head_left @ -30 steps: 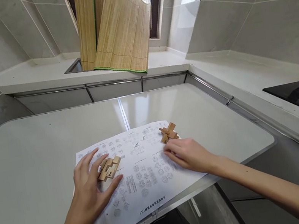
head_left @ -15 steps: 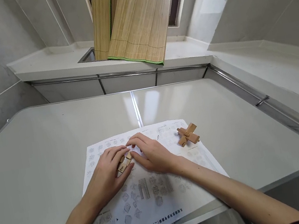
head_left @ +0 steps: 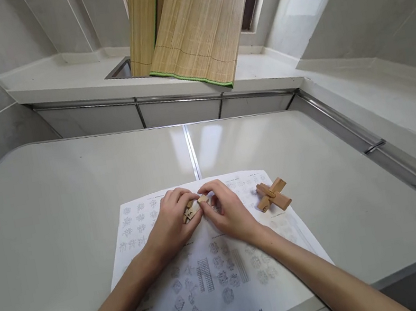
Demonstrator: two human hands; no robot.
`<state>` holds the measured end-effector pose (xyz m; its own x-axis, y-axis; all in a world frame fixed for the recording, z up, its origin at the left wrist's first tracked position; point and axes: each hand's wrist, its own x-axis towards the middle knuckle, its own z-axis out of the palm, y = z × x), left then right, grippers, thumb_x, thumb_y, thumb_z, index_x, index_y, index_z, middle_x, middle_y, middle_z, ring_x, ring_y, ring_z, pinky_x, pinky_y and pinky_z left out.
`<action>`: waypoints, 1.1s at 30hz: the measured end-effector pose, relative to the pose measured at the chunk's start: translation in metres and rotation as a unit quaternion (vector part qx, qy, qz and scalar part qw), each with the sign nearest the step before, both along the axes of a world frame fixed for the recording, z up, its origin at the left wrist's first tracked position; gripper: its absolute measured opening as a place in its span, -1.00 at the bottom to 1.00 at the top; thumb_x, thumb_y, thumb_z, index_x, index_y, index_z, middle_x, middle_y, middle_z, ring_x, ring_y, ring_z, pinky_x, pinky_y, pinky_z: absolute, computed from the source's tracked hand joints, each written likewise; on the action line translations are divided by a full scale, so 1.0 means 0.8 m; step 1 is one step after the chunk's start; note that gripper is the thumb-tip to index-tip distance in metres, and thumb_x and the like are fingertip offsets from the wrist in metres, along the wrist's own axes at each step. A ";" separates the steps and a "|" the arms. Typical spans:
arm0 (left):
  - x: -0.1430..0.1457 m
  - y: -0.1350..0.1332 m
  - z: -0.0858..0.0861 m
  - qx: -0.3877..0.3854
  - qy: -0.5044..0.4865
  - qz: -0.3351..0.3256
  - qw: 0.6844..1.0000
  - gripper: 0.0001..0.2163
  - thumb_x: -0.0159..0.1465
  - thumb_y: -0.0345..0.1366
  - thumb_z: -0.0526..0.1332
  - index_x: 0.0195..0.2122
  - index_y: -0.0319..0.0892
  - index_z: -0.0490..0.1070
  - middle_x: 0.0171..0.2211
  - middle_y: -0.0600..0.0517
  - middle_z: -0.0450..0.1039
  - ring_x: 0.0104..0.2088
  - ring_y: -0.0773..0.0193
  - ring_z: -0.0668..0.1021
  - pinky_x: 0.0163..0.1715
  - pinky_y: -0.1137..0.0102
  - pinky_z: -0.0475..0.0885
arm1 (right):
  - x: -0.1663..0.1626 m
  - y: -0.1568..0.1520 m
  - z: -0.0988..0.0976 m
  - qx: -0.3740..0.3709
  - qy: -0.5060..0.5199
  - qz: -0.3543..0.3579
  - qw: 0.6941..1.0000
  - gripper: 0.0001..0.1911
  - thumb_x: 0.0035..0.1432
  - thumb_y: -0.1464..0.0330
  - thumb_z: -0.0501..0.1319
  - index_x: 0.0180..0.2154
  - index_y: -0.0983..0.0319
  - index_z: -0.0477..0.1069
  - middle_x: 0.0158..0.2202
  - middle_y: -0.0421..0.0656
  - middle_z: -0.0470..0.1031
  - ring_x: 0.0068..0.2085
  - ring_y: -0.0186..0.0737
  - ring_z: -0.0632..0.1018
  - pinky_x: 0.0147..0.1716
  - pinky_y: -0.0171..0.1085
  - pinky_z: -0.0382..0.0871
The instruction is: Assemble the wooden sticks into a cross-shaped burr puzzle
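Small pale wooden puzzle pieces (head_left: 191,213) are gathered between my two hands above a printed sheet (head_left: 140,253). My left hand (head_left: 172,215) is closed round the pieces from the left, thumb below and fingers above; one piece carries a dark mark like a 3. With thumb and fingertips my right hand (head_left: 229,210) pinches the right end of a piece, a light block (head_left: 203,198). My fingers hide how the pieces join. To the right of my right hand, a cross-shaped wooden puzzle (head_left: 272,195) lies on the sheet, touched by neither hand.
The sheet, printed with small diagrams, lies on a glossy pale table (head_left: 59,203) with a metal seam (head_left: 192,153) down its middle. Behind stands a white counter (head_left: 70,83) with a sink corner (head_left: 122,68) and a hanging bamboo mat (head_left: 197,28).
Both hands and the pieces have shifted right in the picture. My right hand's fingers now pinch the right-hand block more tightly. The view has tilted slightly; the cross-shaped puzzle stays on the sheet.
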<state>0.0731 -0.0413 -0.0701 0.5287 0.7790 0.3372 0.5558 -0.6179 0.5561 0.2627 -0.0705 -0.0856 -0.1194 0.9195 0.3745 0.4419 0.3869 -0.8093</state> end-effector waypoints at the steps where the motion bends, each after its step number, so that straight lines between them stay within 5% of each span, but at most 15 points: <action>1: 0.001 0.001 -0.001 0.001 0.002 -0.006 1.000 -0.81 0.45 -0.24 0.17 0.00 -0.13 0.50 -0.04 -0.10 0.52 0.00 0.03 0.53 0.09 0.08 0.43 | 0.001 0.000 0.001 0.001 -0.005 0.003 1.000 -0.79 0.34 0.45 0.20 0.00 0.17 0.42 -0.05 -0.07 0.49 -0.18 -0.15 0.51 -0.15 -0.14 0.49; 6: -0.018 0.003 0.002 0.003 0.019 -0.074 0.997 -0.66 0.40 -0.26 0.23 0.18 -0.14 0.38 0.10 -0.16 0.47 0.13 -0.03 0.49 0.13 0.08 0.46 | 0.005 -0.003 0.009 -0.008 -0.021 0.048 0.999 -0.68 0.33 0.45 0.24 0.09 0.14 0.39 0.03 -0.06 0.49 -0.02 -0.08 0.52 -0.04 -0.09 0.49; 14: -0.066 0.031 0.016 0.011 0.066 -0.159 0.985 -0.33 0.26 0.02 0.44 0.32 -0.08 0.32 0.17 -0.17 0.50 0.16 -0.10 0.52 0.14 0.07 0.47 | 0.015 0.000 0.009 0.020 -0.074 0.090 0.993 -0.67 0.34 0.44 0.29 0.09 0.10 0.39 0.00 -0.07 0.55 0.07 -0.01 0.52 0.07 -0.01 0.48; 25: -0.081 0.041 0.022 -0.004 0.083 -0.106 0.991 -0.40 0.15 0.16 0.47 0.07 -0.12 0.51 0.02 -0.15 0.43 -0.03 -0.04 0.53 -0.03 0.15 0.48 | 0.024 0.002 0.009 0.004 -0.105 0.085 0.991 -0.89 0.48 0.31 0.20 -0.02 0.13 0.45 -0.03 -0.03 0.47 0.01 -0.03 0.50 -0.03 -0.07 0.46; 30: -0.077 0.036 0.033 -0.079 -0.037 -0.069 0.994 -0.36 -0.01 0.17 0.56 -0.03 -0.11 0.54 -0.11 -0.04 0.40 -0.17 0.10 0.50 -0.14 0.27 0.47 | 0.027 0.007 0.011 -0.074 -0.032 0.047 0.996 -0.85 0.50 0.22 0.16 -0.13 0.15 0.41 -0.23 -0.14 0.49 -0.24 -0.14 0.48 -0.20 -0.15 0.36; 33: -0.066 0.024 0.040 -0.164 -0.122 -0.042 0.978 -0.42 0.06 0.15 0.51 -0.04 -0.11 0.51 -0.26 0.05 0.40 -0.27 0.19 0.48 -0.20 0.32 0.43 | 0.025 0.008 0.012 -0.127 0.076 0.026 0.989 -0.76 0.51 0.13 0.12 -0.13 0.14 0.37 -0.36 -0.23 0.48 -0.35 -0.20 0.45 -0.28 -0.20 0.31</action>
